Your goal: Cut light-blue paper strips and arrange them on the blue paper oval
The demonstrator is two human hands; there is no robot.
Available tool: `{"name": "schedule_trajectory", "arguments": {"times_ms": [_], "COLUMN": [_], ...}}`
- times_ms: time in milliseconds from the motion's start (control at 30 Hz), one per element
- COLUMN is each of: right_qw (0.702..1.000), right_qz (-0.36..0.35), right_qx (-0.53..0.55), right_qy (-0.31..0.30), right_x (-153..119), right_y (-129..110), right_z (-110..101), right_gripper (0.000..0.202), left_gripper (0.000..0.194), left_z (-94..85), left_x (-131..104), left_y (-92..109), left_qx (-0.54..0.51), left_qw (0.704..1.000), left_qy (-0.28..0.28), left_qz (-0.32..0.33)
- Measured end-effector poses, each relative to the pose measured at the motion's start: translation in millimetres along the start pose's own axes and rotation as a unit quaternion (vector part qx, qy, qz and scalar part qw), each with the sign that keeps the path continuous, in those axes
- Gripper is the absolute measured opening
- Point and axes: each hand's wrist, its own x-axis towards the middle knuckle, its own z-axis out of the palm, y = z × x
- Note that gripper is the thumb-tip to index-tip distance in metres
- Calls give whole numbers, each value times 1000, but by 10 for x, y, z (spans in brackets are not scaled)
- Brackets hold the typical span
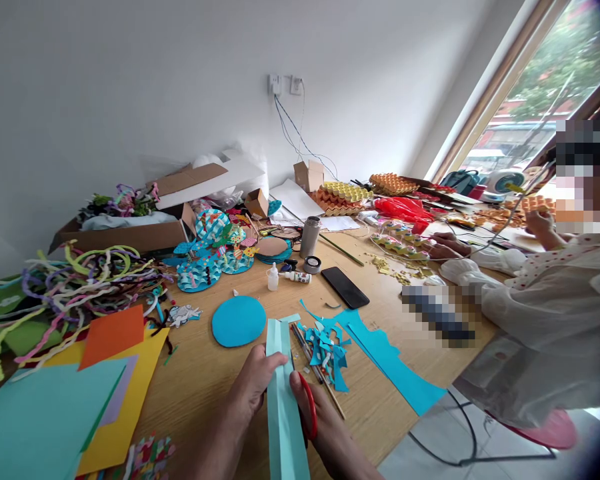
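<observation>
My left hand (255, 375) is closed on a long folded strip of light turquoise paper (284, 427), thumb lying on top. Red-handled scissors (310, 407) are in my right hand (323, 420), at the strip's right edge; their blades are mostly hidden by the hand and paper. Just beyond the hands lies a heap of blue paper scraps (327, 347), beside thin sticks (310, 353). A blue paper oval (239, 321) rests flat to the left of the strip. Right of the scraps is a larger cut blue sheet (390, 363).
Stacked coloured paper (45, 413) and pipe cleaners (80, 300) cover the left side. A phone (345, 288), a steel flask (310, 237) and a small glue bottle (273, 277) stand or lie ahead. At right, another person (545, 300) works with egg cartons (400, 241).
</observation>
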Motion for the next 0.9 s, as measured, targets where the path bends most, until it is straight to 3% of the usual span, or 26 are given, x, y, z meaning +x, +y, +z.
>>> {"name": "schedule_trajectory", "arguments": {"times_ms": [200, 400, 700, 900], "right_qw": [1000, 999, 996, 997], "right_qz": [9, -18, 1, -12], "right_qx": [-7, 3, -13, -37], "right_qy": [9, -48, -89, -66], "right_x": [4, -10, -15, -6], "right_y": [18, 40, 91, 53], "right_z": [12, 9, 12, -3], "right_gripper": [62, 65, 64, 67], "left_gripper": [20, 23, 22, 22], "left_z": [7, -27, -113, -128], "left_x": [-10, -61, 15, 5], "left_y": [24, 150, 160, 161], "left_qx": [-28, -90, -103, -102], "left_qw": [999, 991, 992, 993], "left_qy": [-21, -99, -70, -55], "left_qz": [-6, -21, -22, -2]}}
